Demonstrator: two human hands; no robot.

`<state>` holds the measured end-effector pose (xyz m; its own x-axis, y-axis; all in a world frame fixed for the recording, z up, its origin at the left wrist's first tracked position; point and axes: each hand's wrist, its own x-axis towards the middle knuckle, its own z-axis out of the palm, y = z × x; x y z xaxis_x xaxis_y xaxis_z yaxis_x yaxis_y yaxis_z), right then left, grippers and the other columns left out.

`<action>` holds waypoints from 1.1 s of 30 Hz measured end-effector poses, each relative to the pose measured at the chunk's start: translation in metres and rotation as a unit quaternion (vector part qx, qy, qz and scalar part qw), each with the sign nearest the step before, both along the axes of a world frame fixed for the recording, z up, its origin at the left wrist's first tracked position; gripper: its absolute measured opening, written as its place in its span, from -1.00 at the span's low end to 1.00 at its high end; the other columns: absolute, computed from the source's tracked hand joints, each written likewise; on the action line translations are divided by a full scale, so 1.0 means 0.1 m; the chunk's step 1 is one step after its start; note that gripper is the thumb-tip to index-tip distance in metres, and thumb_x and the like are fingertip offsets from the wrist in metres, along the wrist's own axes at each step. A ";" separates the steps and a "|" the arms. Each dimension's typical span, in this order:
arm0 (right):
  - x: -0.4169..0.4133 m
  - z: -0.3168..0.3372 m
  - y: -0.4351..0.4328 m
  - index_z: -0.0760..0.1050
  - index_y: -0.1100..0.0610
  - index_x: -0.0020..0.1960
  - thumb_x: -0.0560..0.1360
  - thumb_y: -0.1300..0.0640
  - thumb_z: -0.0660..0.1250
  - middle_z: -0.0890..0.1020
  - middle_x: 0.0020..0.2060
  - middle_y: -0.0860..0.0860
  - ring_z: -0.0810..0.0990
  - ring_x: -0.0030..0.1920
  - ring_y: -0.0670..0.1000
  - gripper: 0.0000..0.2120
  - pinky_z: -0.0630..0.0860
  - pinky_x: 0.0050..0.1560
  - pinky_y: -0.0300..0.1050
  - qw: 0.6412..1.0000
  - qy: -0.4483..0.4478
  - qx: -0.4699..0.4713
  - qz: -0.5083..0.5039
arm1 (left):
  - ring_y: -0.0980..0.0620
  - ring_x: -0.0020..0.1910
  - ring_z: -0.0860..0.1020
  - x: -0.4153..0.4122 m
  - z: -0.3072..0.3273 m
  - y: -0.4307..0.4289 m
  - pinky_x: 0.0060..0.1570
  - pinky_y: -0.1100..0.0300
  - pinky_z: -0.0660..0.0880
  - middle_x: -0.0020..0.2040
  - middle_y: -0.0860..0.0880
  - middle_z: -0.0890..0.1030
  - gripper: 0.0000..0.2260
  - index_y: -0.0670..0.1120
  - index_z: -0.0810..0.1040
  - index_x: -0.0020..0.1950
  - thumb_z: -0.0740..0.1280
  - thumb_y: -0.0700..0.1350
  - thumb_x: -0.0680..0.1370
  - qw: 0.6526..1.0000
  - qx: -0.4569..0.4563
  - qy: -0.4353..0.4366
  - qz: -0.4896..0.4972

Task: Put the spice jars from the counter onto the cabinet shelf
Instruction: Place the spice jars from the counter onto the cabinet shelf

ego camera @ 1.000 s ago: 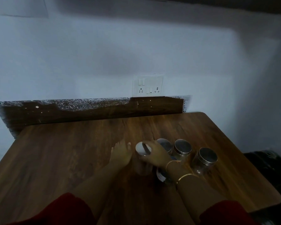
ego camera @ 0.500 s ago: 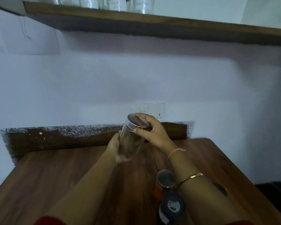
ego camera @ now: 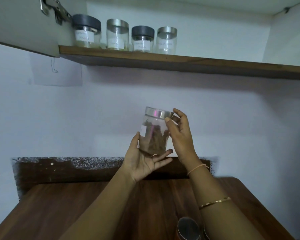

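While both hands hold the jar, its label stays unreadable

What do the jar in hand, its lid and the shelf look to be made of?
The held jar looks like clear glass, maybe hard plastic: brown sticks show through its wall. Its lid looks like brushed metal, silvery with a soft sheen. The shelf looks like wood or a wood-grain laminate, brown and matte. The left hand supports the base; the right hand steadies the side.
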<state>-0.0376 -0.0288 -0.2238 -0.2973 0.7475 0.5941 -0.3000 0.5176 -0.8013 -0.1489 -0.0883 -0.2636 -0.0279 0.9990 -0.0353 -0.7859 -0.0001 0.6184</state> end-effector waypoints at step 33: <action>-0.40 0.58 -0.57 0.51 0.07 -0.02 0.60 -0.13 0.01 0.64 -0.29 0.03 0.64 -0.28 -0.02 -0.62 0.57 -0.19 -0.13 0.931 0.211 -0.174 0.241 | 0.07 0.11 0.58 0.19 0.63 -0.91 -0.03 0.26 0.57 0.20 -0.02 0.50 -0.42 0.18 0.30 0.08 0.53 0.11 0.18 0.878 0.206 0.297 0.315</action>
